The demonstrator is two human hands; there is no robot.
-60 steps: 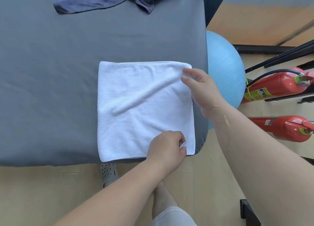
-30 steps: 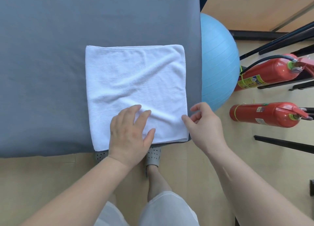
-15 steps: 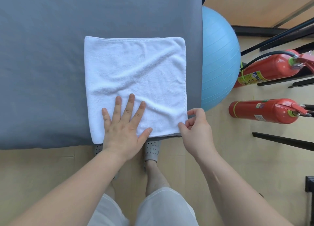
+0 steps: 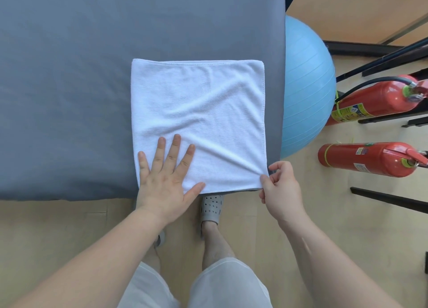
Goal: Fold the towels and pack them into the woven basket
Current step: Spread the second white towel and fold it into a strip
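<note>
The left hand (image 4: 165, 175) lies palm down with its fingers (image 4: 176, 145) straight and spread, pressing flat and gripping nothing. The right hand (image 4: 281, 187) is turned on its side, its thumb and forefinger closed in a pinch and the other fingers loosely curled. Both forearms reach in from below.

A grey-covered worktop (image 4: 69, 87) fills the upper left. Past its right edge sit a blue ball (image 4: 305, 87) and two red fire extinguishers (image 4: 370, 159) on a pale wood floor (image 4: 58, 226).

The white towel (image 4: 199, 108) lies folded square on the worktop. Its near left corner is under the left fingers, and its near right corner is held in the right hand's pinch, with creases running from it.
</note>
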